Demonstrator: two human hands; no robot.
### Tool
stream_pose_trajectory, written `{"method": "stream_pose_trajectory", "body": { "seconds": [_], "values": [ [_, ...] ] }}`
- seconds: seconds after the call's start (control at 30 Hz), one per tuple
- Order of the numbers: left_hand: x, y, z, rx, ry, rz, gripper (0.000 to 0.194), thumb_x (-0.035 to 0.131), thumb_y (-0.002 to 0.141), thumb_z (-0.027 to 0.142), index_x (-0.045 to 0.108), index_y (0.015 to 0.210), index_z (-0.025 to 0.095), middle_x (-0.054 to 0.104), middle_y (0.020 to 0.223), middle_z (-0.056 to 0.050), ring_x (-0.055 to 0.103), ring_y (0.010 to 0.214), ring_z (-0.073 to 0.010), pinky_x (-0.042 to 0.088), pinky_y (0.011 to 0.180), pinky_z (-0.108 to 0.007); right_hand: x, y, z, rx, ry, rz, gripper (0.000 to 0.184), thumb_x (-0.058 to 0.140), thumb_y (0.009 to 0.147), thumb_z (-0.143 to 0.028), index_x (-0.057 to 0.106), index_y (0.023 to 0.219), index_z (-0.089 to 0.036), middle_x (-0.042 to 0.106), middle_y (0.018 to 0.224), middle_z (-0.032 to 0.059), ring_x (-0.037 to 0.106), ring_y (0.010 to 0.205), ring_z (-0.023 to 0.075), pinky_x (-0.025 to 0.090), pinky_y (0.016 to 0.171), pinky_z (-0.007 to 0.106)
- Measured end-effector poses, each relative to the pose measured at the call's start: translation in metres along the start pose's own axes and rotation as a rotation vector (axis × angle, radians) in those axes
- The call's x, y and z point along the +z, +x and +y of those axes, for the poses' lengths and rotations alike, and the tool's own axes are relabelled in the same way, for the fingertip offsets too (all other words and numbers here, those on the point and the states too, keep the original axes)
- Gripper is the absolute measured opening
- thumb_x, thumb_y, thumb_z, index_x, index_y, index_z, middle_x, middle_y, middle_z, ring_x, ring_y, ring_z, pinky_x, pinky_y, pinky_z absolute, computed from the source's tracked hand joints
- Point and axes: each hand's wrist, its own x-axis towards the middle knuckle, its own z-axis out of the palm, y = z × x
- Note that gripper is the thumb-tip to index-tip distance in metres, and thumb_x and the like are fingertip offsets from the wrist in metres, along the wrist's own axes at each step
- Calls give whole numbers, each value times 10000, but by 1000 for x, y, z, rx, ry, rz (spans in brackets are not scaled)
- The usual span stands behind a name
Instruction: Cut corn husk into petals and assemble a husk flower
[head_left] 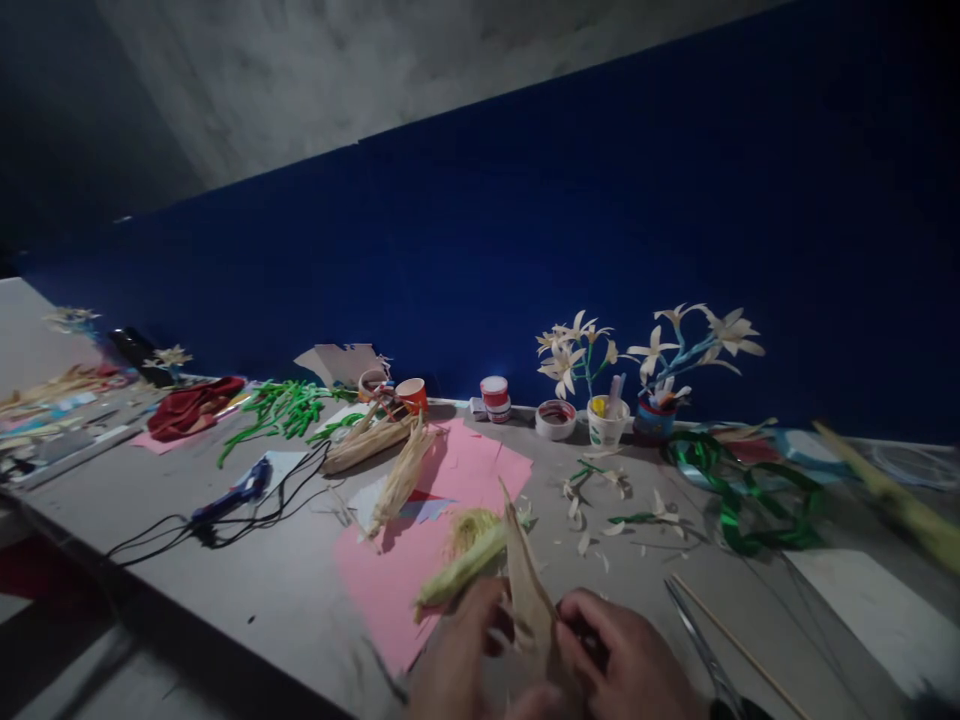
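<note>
A dry, pale tan corn husk (pixel 526 575) stands upright between my two hands near the bottom of the view, its pointed tip up. My left hand (pixel 461 655) is closed on the husk's left side, with the fingertips partly hidden. On the other side my right hand (pixel 626 650) pinches the husk's edge between thumb and fingers. Just beyond them, a greenish corn husk with silk (pixel 465 565) lies on pink paper (pixel 379 590). Scissors (pixel 701 640) and a thin wooden stick (pixel 739 645) lie to the right of my right hand.
Husk flowers stand in a white cup (pixel 606 425) and a blue pot (pixel 655 420) along the back wall. Green ribbon (pixel 739 500) coils at right. Leftward lie dried husks (pixel 401 470), a blue glue gun (pixel 232 495) with a black cord, green stems (pixel 281 410) and red cloth (pixel 191 408).
</note>
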Motion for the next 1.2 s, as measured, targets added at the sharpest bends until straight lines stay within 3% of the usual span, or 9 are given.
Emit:
{"method": "stream_pose_trajectory", "body": {
  "seconds": [0.07,0.13,0.23,0.37,0.5,0.67,0.83,1.07,1.2],
  "values": [
    [34,12,7,-86,-69,1,215,642,781,394,681,917,232,732,828,-73,656,731,-245,524,686,-316,-4,-2,-1,46,152,12,117,509,811,-281,571,721,-237,643,661,-18,592,624,170,415,596,240],
    [51,17,5,-77,-192,-28,264,553,843,447,679,864,217,690,753,-64,621,698,-232,503,675,-316,-9,-3,0,102,260,39,107,551,760,-288,534,669,-234,578,618,-34,560,615,167,401,594,246],
    [54,20,-1,-132,-381,-66,339,530,859,493,672,832,187,641,732,-56,591,700,-213,498,692,-311,-16,-4,5,180,375,7,169,520,752,-347,478,637,-231,472,552,-62,537,519,142,392,513,234],
    [52,23,3,-248,-579,-51,284,627,801,470,650,809,187,627,740,-24,568,723,-194,479,693,-282,-23,-6,11,265,526,-96,225,496,733,-434,458,653,-228,416,475,-99,499,340,100,314,380,191],
    [52,26,17,-228,-583,-103,252,645,784,412,652,853,170,643,789,-21,571,769,-196,457,709,-273,-28,-6,9,286,551,-124,239,522,688,-445,458,630,-221,434,477,-92,506,333,87,281,367,177],
    [51,31,26,-140,-327,-138,113,577,800,243,632,771,148,603,709,-14,521,679,-172,414,639,-255,-29,-8,7,269,434,-108,185,469,699,-404,457,629,-232,435,453,-84,503,350,112,341,387,205],
    [50,34,27,-69,-200,-167,79,517,757,143,556,695,172,544,661,13,486,642,-156,370,603,-243,-33,-14,4,183,158,-9,126,515,721,-268,505,604,-224,517,550,-32,527,533,155,347,504,244],
    [53,33,23,-55,-131,-86,66,532,748,160,585,712,175,590,651,0,527,615,-162,386,576,-240,-33,-13,-7,49,-166,35,151,494,778,-220,539,634,-228,601,595,-37,552,578,143,353,539,220],
    [57,30,20,-74,-203,-65,34,565,725,204,582,717,175,555,629,7,490,604,-154,385,566,-239,-26,-7,5,46,-279,88,129,498,778,-236,561,665,-237,665,635,-11,614,599,166,390,556,234]
  ]
}}
